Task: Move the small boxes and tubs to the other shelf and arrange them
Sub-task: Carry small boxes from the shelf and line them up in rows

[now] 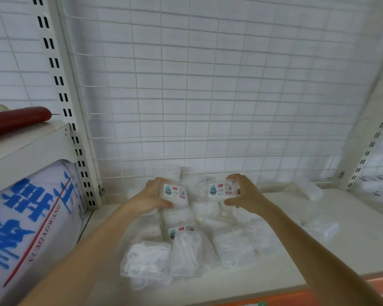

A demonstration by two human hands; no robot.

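Several small clear plastic boxes of white floss picks lie in a loose pile (pixel 186 250) on the cream shelf (pixel 318 261). My left hand (pixel 152 198) grips one labelled box (pixel 175 193) above the back of the pile, label facing me. My right hand (pixel 241 191) grips a second labelled box (pixel 222 188) beside it, thumb below and fingers over the top. Another labelled box (pixel 179 230) lies in the middle of the pile. Two more clear boxes (pixel 311 188) (pixel 323 228) lie apart to the right.
A white wire grid (pixel 208 96) backs the shelf, between slotted uprights (pixel 73 129) (pixel 367 153). On the left, a large white roll with blue lettering (pixel 31 228) sits under a higher shelf bearing a dark red cylinder (pixel 16 121). An orange strip (pixel 296 297) edges the shelf front.
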